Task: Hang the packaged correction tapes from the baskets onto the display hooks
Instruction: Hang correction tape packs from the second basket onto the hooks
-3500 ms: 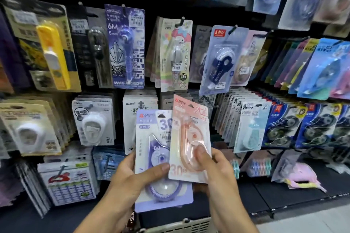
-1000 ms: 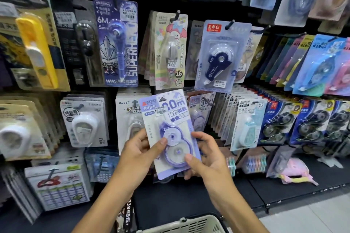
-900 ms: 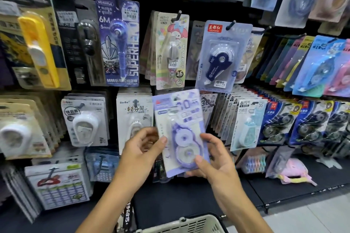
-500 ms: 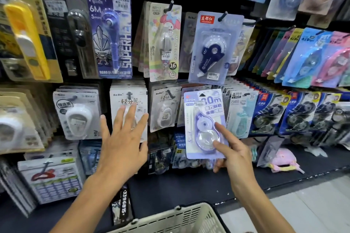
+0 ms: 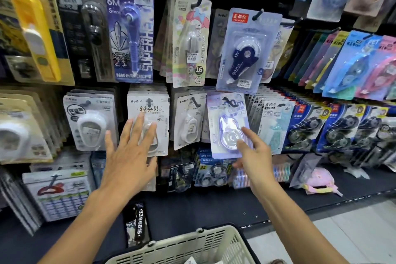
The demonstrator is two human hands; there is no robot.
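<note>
A purple correction tape pack (image 5: 227,122) hangs in the middle row of the display, its top hole over a black hook (image 5: 225,99). My right hand (image 5: 254,156) pinches the pack's lower right corner, index finger lying on the blister. My left hand (image 5: 130,152) hovers open with spread fingers in front of a white BoBo pack (image 5: 150,109), holding nothing. The cream basket (image 5: 192,246) sits at the bottom edge below my arms; what it holds is mostly out of view.
Hooks full of carded correction tapes cover the wall: a yellow one (image 5: 36,34) far left, a dark blue one (image 5: 246,49) above the purple pack, blue packs (image 5: 304,128) at right. Loose items lie on the black shelf (image 5: 214,206) below.
The pink pack I held earlier is gone from my hands. My left hand let go of the purple pack and spread open; my right hand carried the pack up onto the hook.
</note>
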